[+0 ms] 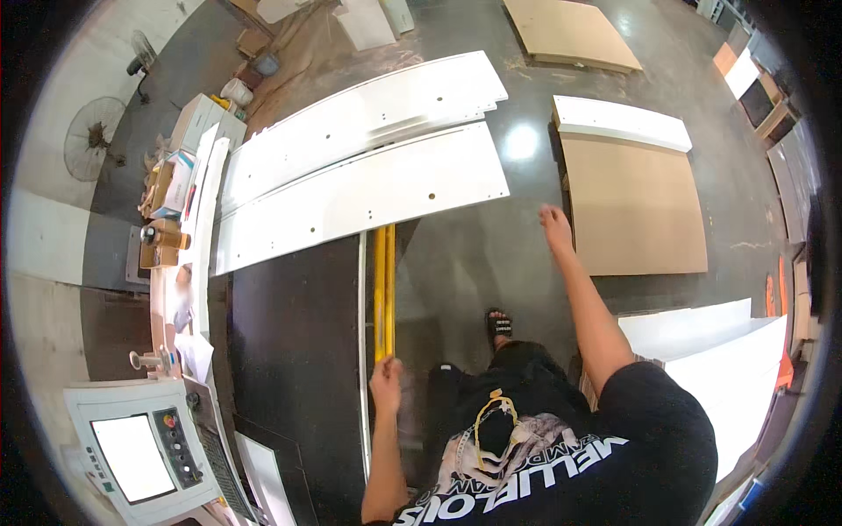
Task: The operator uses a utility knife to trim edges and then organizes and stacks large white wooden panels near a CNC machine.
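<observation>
The 1 view comes from the left of 2 head-worn fisheyes, close above the shirt (561, 430), looking down and forward past it; it spans wide, from the screen (133, 458) left of the shirt to sheets (732, 377) right of it and floor (456, 254) beyond.

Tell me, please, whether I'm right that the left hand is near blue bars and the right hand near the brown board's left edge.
Not quite: the bars near the left hand are yellow, not blue, as the head view shows; the right hand is near the left edge of the brown board.
</observation>
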`<move>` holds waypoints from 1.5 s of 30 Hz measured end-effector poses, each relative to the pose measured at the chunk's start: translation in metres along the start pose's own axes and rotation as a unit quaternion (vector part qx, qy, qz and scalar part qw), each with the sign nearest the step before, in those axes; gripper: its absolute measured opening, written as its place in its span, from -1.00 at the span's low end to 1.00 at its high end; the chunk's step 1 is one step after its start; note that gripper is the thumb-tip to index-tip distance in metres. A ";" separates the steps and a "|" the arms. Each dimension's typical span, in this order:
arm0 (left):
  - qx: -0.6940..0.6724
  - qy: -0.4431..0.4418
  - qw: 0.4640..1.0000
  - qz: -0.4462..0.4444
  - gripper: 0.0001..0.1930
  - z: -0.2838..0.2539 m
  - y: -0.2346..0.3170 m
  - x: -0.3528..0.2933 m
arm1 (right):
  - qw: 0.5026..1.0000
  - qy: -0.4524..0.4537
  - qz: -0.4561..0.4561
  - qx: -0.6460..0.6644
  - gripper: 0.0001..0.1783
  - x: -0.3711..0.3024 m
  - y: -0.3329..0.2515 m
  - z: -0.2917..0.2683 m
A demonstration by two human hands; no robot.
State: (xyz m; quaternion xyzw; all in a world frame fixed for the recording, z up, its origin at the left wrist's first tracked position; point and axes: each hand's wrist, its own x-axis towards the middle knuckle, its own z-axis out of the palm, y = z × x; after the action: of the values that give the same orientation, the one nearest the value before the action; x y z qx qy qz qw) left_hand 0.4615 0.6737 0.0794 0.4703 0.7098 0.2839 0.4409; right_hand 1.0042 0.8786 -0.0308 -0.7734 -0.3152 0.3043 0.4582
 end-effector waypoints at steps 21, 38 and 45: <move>-0.669 0.149 0.699 -0.204 -0.46 0.038 0.155 0.322 | 0.994 0.032 0.084 0.055 -0.48 0.082 -0.061 0.030; -0.545 0.070 0.805 -0.223 -0.62 0.098 0.228 0.354 | 0.979 0.112 -0.037 -0.169 -0.37 0.176 -0.189 -0.015; -0.492 0.166 0.828 -0.210 -0.60 0.119 0.266 0.429 | 0.976 0.083 0.017 -0.203 -0.32 0.229 -0.212 0.018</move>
State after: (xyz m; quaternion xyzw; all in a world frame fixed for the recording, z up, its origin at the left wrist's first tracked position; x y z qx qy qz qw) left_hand 0.6064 1.1712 0.0890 -0.0237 0.6205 0.5694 0.5388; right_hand 1.0873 1.1440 0.1112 -0.8781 -0.3178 0.1770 0.3109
